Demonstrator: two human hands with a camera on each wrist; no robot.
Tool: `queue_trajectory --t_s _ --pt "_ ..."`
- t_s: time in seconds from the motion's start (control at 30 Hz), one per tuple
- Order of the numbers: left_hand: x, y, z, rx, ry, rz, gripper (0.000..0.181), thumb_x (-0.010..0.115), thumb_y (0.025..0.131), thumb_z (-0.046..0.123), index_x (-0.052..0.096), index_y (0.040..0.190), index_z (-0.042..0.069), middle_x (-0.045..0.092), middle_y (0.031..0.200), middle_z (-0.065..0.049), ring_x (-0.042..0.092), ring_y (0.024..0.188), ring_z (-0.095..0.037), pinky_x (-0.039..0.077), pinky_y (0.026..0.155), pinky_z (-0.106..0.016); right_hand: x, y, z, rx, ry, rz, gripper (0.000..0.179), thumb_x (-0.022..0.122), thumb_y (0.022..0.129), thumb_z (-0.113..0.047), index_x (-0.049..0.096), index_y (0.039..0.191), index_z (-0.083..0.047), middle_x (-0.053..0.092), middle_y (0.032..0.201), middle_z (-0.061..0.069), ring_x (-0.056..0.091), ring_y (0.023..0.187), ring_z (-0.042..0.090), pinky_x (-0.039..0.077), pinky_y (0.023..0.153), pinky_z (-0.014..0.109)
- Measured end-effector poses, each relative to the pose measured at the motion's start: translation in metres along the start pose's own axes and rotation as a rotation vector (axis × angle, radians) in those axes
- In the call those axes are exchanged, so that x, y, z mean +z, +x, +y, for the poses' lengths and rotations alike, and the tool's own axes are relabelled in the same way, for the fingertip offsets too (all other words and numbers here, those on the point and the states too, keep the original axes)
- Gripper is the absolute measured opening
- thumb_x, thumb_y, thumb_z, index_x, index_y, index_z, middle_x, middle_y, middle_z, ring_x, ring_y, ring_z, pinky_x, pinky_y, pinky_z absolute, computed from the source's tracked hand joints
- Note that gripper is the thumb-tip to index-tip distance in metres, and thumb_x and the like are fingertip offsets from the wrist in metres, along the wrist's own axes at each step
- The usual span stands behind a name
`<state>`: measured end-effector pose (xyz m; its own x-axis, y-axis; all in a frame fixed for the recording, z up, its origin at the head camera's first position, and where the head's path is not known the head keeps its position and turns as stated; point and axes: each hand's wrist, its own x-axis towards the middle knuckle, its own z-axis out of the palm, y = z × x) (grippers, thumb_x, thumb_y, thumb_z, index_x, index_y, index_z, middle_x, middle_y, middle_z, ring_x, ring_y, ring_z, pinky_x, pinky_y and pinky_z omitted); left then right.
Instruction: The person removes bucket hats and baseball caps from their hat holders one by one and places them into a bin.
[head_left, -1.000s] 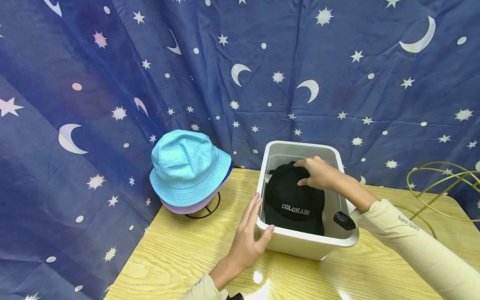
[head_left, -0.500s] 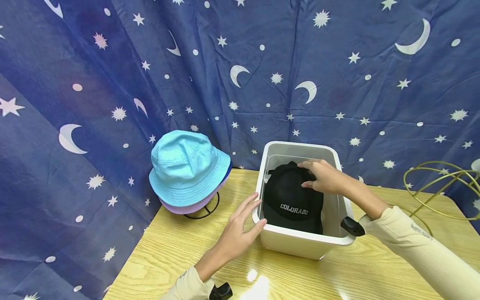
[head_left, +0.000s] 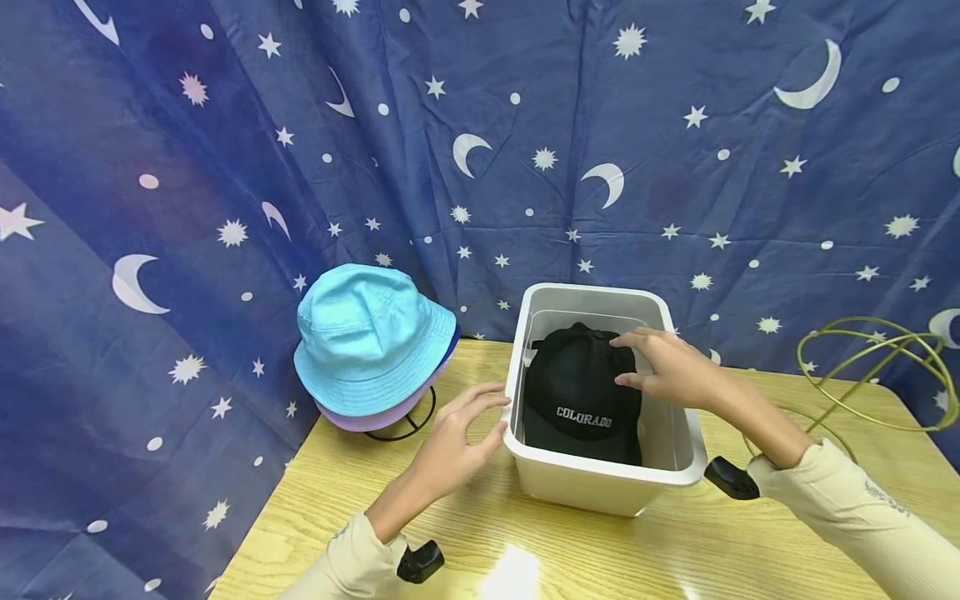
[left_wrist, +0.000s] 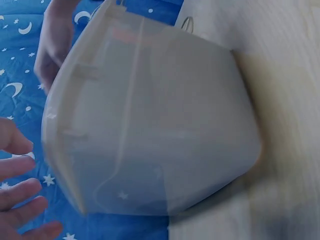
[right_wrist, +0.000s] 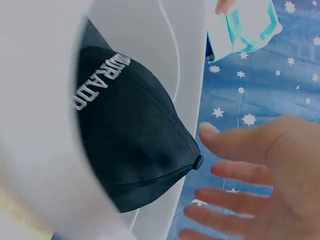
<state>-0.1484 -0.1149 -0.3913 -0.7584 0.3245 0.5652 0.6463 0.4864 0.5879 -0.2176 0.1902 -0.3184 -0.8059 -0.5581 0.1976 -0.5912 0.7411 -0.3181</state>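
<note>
A black baseball cap lettered COLORADO lies inside the white plastic bin, its brim toward the near wall. Over the bin's right side hovers my right hand, thumb and fingers spread and holding nothing. The right wrist view has the cap apart from the fingers of that hand. My left hand is beside the bin's left rim with its fingers loosely extended. The left wrist view places those fingers off the bin's wall.
Left of the bin, a light blue bucket hat tops a stack with purple and dark blue brims on a black wire stand. Yellow wire loops stand at the right. A starry blue curtain hangs behind the wooden table.
My right hand has drawn back rightward from the cap's crown. The left hand has slid left, off the bin's rim. The cap stays in the bin.
</note>
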Motion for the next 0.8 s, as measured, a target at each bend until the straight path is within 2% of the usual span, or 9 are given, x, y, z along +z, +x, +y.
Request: queue_trajectory --t_s 0.1,0.2,0.37,0.57,0.8 --pt "-0.008 0.005 0.0 0.001 0.033 0.033 0.026 0.067 0.084 0.01 0.068 0.111 0.007 0.059 0.124 -0.002 0.054 0.117 -0.018 0.043 0.097 -0.041 -0.001 -0.011 -0.002 0.023 -0.018 0.049 0.045 0.073 0.082 -0.014 0.059 0.12 0.006 0.058 0.119 0.025 0.058 0.104 0.041 0.047 0.083 0.055" --pt "-0.017 0.009 0.001 0.01 0.052 0.056 0.027 0.068 0.083 0.008 0.068 0.11 0.008 0.06 0.121 -0.001 0.054 0.116 -0.017 0.043 0.097 -0.041 0.0 -0.021 -0.003 0.027 -0.012 0.101 0.045 0.073 0.082 -0.014 0.059 0.12 0.007 0.057 0.118 0.025 0.057 0.105 0.043 0.046 0.085 0.056" --pt "-0.032 0.012 0.002 0.023 0.068 0.058 0.029 0.068 0.081 0.005 0.067 0.11 0.007 0.061 0.12 -0.003 0.054 0.117 -0.017 0.042 0.099 -0.037 0.004 -0.041 -0.004 0.027 -0.015 0.171 0.045 0.074 0.08 -0.014 0.06 0.118 0.007 0.056 0.121 0.025 0.059 0.103 0.042 0.047 0.084 0.056" --pt "-0.055 0.02 0.002 0.021 0.096 0.094 0.03 0.068 0.082 0.005 0.066 0.112 0.006 0.06 0.12 -0.004 0.055 0.114 -0.018 0.045 0.096 -0.034 0.015 -0.066 -0.009 0.065 -0.013 0.179 0.056 0.075 0.08 -0.016 0.053 0.128 0.004 0.048 0.132 0.026 0.05 0.114 0.048 0.042 0.088 0.062" --pt "-0.082 0.024 -0.002 0.046 0.173 0.166 0.033 0.068 0.08 0.003 0.066 0.113 0.006 0.061 0.119 -0.006 0.056 0.114 -0.021 0.042 0.098 -0.036 0.035 -0.096 -0.014 0.157 0.018 0.231 0.069 0.069 0.086 -0.034 0.042 0.139 0.003 0.037 0.143 0.025 0.041 0.123 0.05 0.037 0.089 0.068"
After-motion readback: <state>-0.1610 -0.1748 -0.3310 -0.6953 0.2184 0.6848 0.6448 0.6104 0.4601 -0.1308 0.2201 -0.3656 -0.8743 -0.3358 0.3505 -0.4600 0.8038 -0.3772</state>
